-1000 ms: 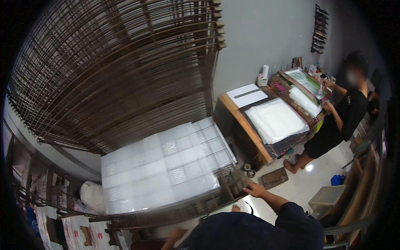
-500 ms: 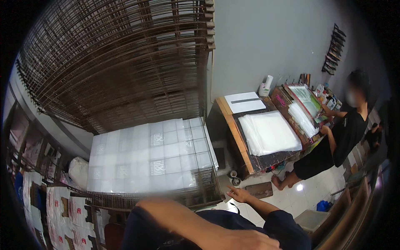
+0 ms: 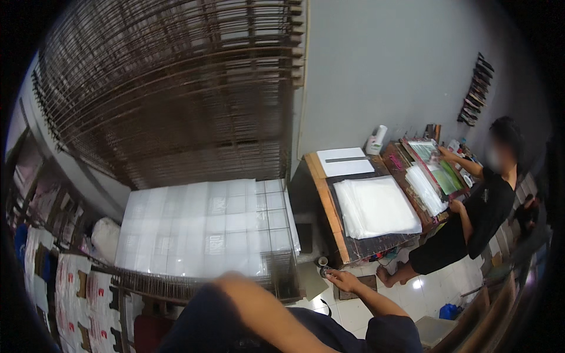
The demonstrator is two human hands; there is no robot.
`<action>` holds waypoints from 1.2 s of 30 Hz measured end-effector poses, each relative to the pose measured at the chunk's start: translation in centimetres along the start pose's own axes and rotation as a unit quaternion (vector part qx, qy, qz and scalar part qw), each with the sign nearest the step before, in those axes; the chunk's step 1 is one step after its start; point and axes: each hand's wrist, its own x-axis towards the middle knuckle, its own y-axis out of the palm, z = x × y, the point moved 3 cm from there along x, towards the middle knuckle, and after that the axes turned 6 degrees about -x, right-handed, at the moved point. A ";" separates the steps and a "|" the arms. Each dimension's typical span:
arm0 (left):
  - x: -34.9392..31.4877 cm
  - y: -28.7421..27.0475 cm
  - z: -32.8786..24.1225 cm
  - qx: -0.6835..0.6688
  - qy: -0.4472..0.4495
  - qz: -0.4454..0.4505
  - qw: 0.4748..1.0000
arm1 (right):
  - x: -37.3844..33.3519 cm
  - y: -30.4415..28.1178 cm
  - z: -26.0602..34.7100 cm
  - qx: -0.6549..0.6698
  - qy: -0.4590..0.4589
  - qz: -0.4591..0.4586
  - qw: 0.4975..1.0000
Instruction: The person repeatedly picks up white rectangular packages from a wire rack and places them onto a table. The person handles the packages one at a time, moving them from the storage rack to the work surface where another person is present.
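1. Currently, the desk with the wooden edge stands right of the tall wire rack, and the places below are told from this desk.
2. The right hand is out in front of the desk's near left corner, palm turned down. Its fingertips are just beside or at a flat grey sheet; I cannot tell whether the grip is closed on it or loose.
3. That grey sheet lies near the same corner, between the desk and the rack's lower end, next to a small round cup.
4. The left forearm crosses below and left of the desk; the left hand is out of view, so its grip cannot be told.
5. Left of the desk, printed clear plastic sheets cover the rack's lowest tray.
6. On the desk lie a stack of white sheets and, behind it, a white board with a grey stripe.
7. Right of the desk, a co-worker has both hands at a framed screen.
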 end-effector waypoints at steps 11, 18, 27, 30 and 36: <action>-6.4 -4.7 -4.2 0.022 -0.090 0.083 0.992 | 2.0 2.9 -4.8 0.041 0.073 0.022 0.996; -7.6 -6.3 -7.7 0.009 -0.151 0.142 0.978 | 3.2 12.0 -13.2 0.075 0.252 -0.036 0.964; -6.4 -3.9 -10.4 -0.004 -0.149 0.186 0.971 | 3.2 14.1 -18.7 -0.009 0.269 -0.048 0.962; -8.2 -5.2 -7.1 0.008 -0.115 0.151 0.982 | 0.3 12.4 -20.8 0.029 0.321 -0.092 0.942; -8.9 -6.5 -7.4 -0.143 0.025 0.046 0.988 | 1.7 13.1 -18.8 0.085 0.277 -0.196 0.937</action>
